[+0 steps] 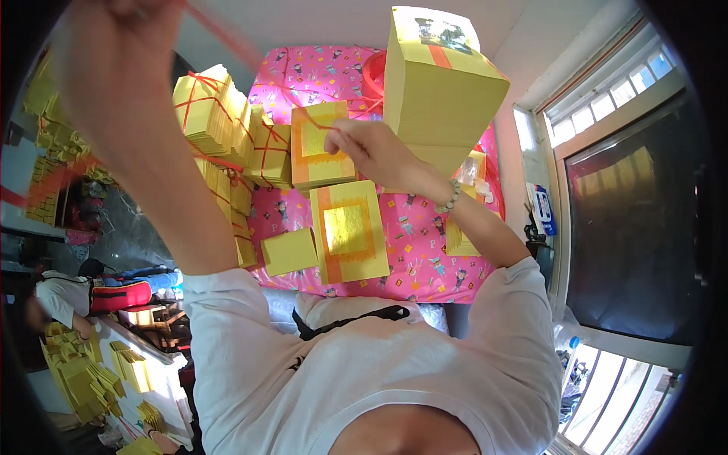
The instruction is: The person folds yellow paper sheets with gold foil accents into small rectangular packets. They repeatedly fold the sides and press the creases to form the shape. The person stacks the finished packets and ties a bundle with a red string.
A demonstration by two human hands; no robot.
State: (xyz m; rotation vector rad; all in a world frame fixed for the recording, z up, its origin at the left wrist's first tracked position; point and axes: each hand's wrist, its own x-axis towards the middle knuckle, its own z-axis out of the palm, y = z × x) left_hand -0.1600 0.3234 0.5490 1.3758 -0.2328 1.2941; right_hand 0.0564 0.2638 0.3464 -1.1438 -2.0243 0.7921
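My right hand (pixel 365 150) is closed in a pinch on a thin red ribbon (pixel 303 112), above a stack of yellow paper (pixel 322 171) with an orange-edged gold panel on top. Raised high at the upper left, my left hand (pixel 125 19) is blurred and cut by the picture's edge; the ribbon runs taut-looking from its curled fingers toward the right hand. Nearer to me lie another gold-panelled yellow paper stack (pixel 379 258) and a small plain yellow block (pixel 290 252).
Bundles of yellow paper tied with red ribbon (pixel 203 110) line the table's left side. A tall yellow paper stack (pixel 432 98) stands at the back right, beside a red ribbon coil (pixel 373 72). Pink patterned cloth (pixel 417 273) covers the table. Another person (pixel 64 296) is at the left.
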